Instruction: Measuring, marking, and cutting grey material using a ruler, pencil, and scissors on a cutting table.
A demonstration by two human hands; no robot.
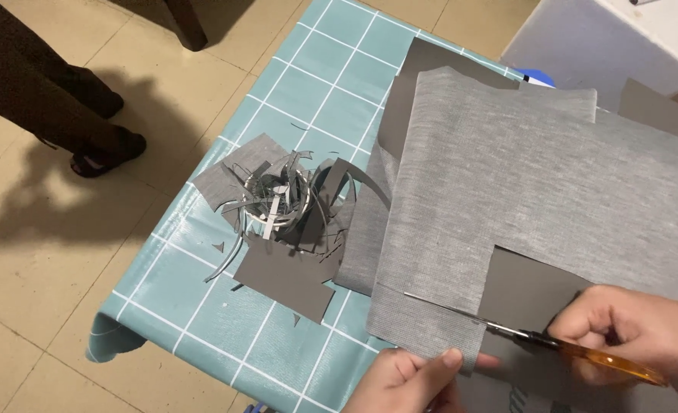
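Now lower right: right hand (645, 333) grips orange-handled scissors (553, 346) cutting grey fabric sheet (522, 168) | left hand (411, 378) pinches its edge taut | scrap pile (285, 206) centre-left, out of the way.

A table (201, 306) has a blue-green cloth with white squares on it. A big grey sheet (522, 176) lies on top. Beside it sits a pile of cut grey scraps (285, 206) (thin curly strips and flat bits).
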